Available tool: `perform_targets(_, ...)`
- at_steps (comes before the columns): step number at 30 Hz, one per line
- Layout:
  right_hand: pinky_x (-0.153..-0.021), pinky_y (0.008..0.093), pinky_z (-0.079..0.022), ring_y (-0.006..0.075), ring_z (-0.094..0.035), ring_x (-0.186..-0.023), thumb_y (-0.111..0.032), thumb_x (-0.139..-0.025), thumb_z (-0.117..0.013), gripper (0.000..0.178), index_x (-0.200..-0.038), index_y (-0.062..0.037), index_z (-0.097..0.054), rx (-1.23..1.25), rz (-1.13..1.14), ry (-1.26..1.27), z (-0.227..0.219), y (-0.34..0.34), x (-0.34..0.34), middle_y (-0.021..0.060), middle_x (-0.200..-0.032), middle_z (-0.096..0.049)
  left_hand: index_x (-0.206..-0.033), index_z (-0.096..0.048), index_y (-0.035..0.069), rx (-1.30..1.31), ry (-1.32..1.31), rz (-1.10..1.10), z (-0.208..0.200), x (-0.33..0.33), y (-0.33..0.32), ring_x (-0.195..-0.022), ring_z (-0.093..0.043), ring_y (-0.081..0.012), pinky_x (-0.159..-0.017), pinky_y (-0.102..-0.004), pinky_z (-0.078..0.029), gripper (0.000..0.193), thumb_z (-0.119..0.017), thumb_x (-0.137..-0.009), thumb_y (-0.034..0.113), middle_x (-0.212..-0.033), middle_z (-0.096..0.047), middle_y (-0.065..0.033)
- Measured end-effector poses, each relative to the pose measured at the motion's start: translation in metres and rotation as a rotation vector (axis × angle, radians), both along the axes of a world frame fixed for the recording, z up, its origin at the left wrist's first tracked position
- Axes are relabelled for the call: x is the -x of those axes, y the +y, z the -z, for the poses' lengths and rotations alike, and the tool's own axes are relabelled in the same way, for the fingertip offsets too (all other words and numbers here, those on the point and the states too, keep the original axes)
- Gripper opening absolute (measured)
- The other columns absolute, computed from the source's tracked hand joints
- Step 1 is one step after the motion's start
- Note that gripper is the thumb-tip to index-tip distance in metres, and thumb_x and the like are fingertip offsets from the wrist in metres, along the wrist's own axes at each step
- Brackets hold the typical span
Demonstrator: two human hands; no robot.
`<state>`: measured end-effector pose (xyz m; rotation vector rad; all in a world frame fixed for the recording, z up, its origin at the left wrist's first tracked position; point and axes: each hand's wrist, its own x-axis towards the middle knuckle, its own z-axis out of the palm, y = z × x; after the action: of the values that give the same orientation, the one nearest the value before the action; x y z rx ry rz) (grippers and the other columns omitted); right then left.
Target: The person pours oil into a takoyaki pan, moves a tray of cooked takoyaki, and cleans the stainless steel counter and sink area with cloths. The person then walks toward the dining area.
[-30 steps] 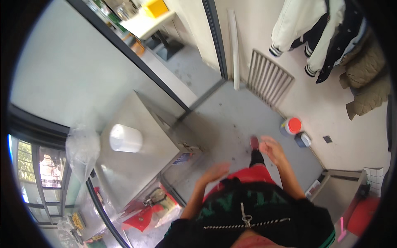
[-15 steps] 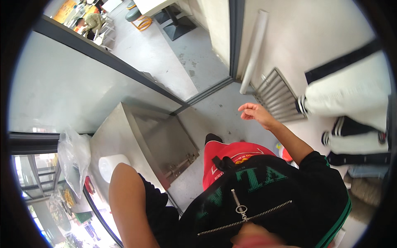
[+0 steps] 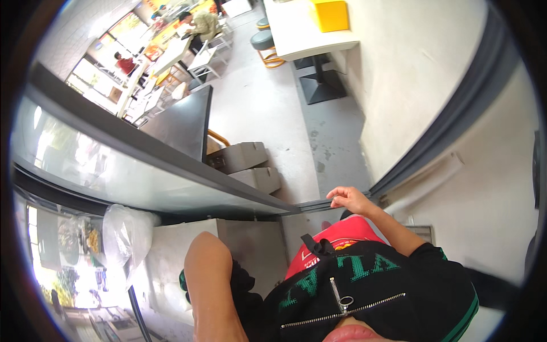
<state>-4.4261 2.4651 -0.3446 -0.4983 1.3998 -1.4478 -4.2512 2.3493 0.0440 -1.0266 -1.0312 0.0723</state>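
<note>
My right hand (image 3: pixel 348 199) is held out in front of me at waist height, fingers loosely spread and holding nothing. It hovers near the dark grey door frame (image 3: pixel 433 142) and the floor track (image 3: pixel 310 205), touching neither as far as I can tell. My left arm (image 3: pixel 212 273) is bent upward with the bare elbow toward the camera; its hand is hidden below the frame's edge. I wear a black zipped top with green trim (image 3: pixel 364 296) over red cloth (image 3: pixel 336 245).
A steel cabinet (image 3: pixel 250 245) stands at my left front, with a clear plastic bag (image 3: pixel 122 233) beside it. Beyond the glass partition (image 3: pixel 114 171) lie two cardboard boxes (image 3: pixel 245 162), a black panel (image 3: pixel 182 122), a white table (image 3: pixel 296 34), stools and seated people (image 3: pixel 199 23).
The view has swung upward toward the dining room. My right hand stays raised in front. My left elbow has risen further into the picture, and the hanging coat and floor grille have dropped out of view.
</note>
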Motion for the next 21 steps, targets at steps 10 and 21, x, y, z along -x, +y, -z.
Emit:
perform_targets(10,-0.077,0.0274,-0.046,0.0129,-0.059,-0.081,-0.014,-0.084,-0.048,0.025,-0.106,-0.0057,-0.057,0.108,-0.578,0.255,0.012,-0.207,0.228,0.0058,-0.084,-0.063,-0.118,-0.049,0.006,0.072,0.023,-0.34,0.03,0.214,-0.079,-0.116,-0.043,-0.0236,-0.098,-0.0435,-0.033,0.04,-0.053,-0.086,0.03,-0.122,-0.049,-0.0112)
perform_targets(21,-0.074,0.0368,-0.047,0.0272,-0.061,-0.081,-0.014,-0.081,-0.048,0.03,-0.109,-0.0047,-0.055,0.086,-0.903,0.714,0.03,-0.304,0.524,0.0148,-0.09,-0.064,-0.116,-0.049,0.004,0.079,0.022,-0.581,0.052,0.474,-0.164,-0.115,-0.044,-0.0248,-0.098,-0.0432,-0.034,0.038,-0.055,-0.085,0.026,-0.122,-0.05,-0.0118)
